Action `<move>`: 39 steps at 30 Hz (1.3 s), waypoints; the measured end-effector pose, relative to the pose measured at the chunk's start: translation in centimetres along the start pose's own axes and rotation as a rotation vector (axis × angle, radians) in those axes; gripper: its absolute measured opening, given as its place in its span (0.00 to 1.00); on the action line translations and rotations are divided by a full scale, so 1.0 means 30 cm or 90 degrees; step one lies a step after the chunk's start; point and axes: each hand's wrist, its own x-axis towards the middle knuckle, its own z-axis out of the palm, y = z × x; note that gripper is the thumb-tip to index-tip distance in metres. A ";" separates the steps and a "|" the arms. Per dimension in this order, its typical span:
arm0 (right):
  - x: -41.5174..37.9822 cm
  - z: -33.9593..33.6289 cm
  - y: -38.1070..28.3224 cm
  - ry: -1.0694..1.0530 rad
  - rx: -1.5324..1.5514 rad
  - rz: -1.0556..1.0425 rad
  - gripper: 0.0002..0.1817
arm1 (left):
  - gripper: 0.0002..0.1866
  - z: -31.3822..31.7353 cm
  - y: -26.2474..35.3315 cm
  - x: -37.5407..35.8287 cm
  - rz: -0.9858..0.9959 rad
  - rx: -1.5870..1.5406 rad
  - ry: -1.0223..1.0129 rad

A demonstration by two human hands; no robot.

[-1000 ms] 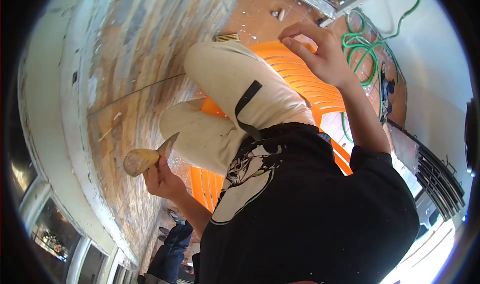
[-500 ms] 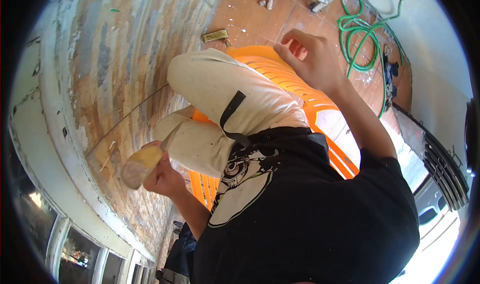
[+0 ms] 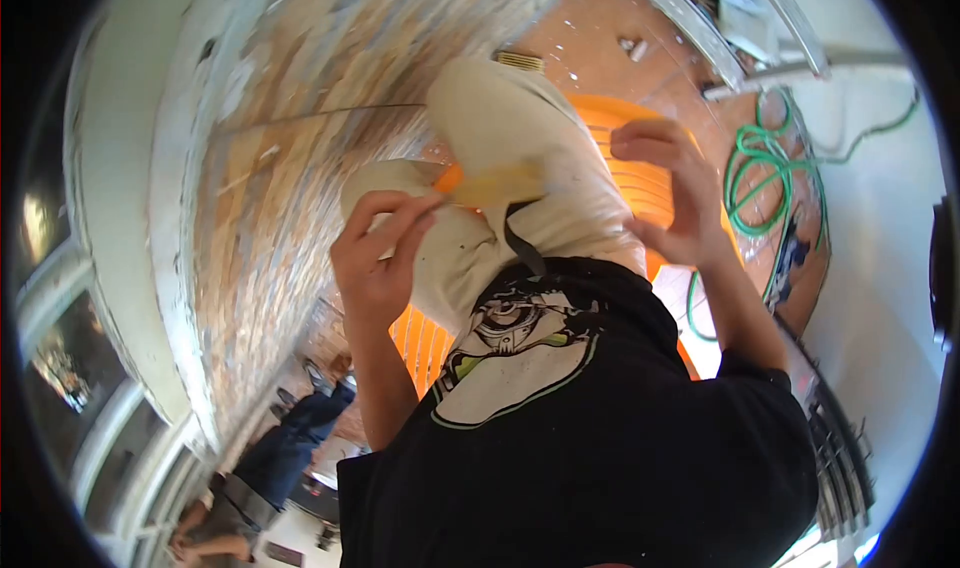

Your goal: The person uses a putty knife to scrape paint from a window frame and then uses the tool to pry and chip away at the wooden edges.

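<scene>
Head view: left hand [image 3: 378,258] pinches scraper [image 3: 490,185].

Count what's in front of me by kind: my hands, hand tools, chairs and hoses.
Hands: 2, left hand and right hand
Wooden-handled scraper, blurred, in the left hand: 1
Orange plastic chair: 1
Green hose, coiled on the floor: 1
Total: 5
</scene>
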 end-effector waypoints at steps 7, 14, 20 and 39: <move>0.072 0.261 -0.154 -0.372 0.417 0.020 0.21 | 0.11 0.089 -0.001 -0.161 0.134 -0.168 -0.193; 0.116 0.388 -0.172 -0.341 0.535 0.040 0.28 | 0.09 0.067 -0.086 -0.209 -0.035 -0.284 -0.106; 0.137 0.342 -0.161 -0.328 0.682 0.056 0.33 | 0.09 0.036 -0.123 -0.241 -0.041 -0.254 -0.155; 0.594 0.531 -0.533 -0.481 0.730 -0.462 0.30 | 0.20 -0.232 -0.210 -0.165 0.055 -0.290 0.352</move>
